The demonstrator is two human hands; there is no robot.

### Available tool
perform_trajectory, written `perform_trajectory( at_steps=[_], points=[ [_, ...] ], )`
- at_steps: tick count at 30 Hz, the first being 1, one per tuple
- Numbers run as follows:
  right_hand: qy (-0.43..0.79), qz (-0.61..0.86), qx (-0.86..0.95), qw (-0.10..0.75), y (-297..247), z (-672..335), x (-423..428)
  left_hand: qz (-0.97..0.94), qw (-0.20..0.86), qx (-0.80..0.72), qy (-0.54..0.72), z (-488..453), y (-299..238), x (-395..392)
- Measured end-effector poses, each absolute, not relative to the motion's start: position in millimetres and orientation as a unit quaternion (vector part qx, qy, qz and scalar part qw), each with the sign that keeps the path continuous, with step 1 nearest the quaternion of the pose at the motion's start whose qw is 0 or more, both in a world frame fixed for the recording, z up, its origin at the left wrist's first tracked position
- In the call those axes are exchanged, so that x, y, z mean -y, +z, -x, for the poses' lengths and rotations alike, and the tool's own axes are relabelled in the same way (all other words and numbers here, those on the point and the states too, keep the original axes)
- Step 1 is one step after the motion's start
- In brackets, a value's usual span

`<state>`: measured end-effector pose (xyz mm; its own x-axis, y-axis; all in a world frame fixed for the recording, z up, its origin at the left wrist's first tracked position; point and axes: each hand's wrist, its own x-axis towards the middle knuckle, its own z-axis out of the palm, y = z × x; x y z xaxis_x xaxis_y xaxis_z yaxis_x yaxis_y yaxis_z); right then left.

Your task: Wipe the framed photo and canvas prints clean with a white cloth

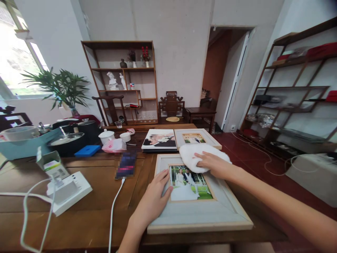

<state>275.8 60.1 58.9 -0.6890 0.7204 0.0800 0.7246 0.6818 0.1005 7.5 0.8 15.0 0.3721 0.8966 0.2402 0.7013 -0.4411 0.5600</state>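
A large white-framed wedding photo lies flat on the wooden table in front of me. My left hand rests flat on the frame's left side, fingers stretched out, reaching onto the picture's edge. My right hand presses a fluffy white cloth against the frame's upper right part, fingers curled on the cloth.
Behind the frame lie a second framed photo and a photo album. A phone with a white cable, a power strip, a small box, pots, cups and a plant crowd the table's left. Shelves line the walls.
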Motion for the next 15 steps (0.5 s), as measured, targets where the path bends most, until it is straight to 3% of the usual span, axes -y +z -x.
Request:
perform_trajectory(
  at_steps=[3,8,15],
  points=[
    [-0.094,0.455,0.885,0.012,71.2,-299.7,-59.6,-0.809,0.184,-0.489,0.271,-7.3,13.9,-0.2],
    [-0.196,0.499,0.841,0.078,64.7,-310.9,-58.8,-0.817,0.179,-0.486,0.252,-6.5,14.0,0.3],
    [-0.044,0.506,0.849,0.144,20.7,-291.8,-45.9,-0.818,0.162,-0.501,0.231,-8.9,12.2,-0.1]
  ],
)
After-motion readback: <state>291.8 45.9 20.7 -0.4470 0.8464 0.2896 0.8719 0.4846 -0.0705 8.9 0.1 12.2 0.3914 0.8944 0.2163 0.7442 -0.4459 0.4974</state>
